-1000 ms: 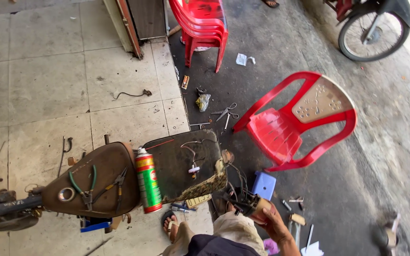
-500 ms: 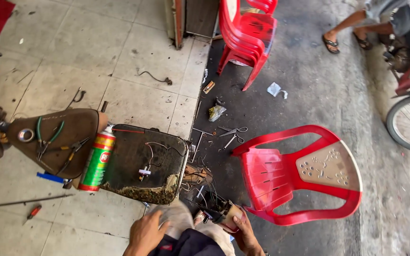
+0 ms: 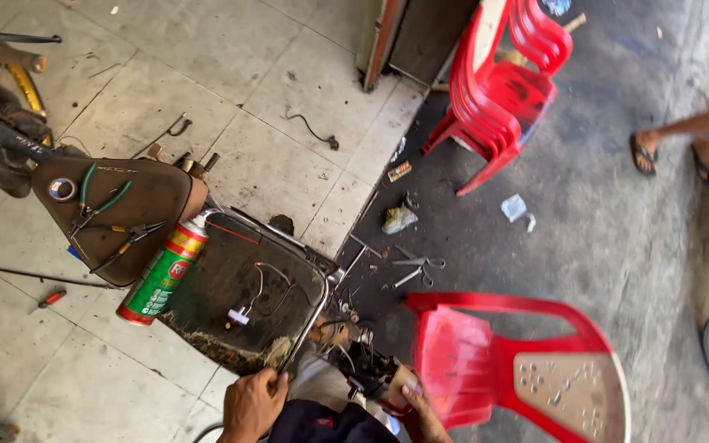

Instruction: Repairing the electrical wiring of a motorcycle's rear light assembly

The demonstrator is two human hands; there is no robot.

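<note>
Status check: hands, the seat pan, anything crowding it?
Left hand gripping seat pan rim. Right hand on dark part beside it. Spray can and red chair crowd it.

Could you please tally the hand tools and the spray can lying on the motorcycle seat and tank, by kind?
Pliers with green handles: 1
Pliers with yellow-and-black handles: 1
Spray can, green, red and yellow: 1
Total: 3
</note>
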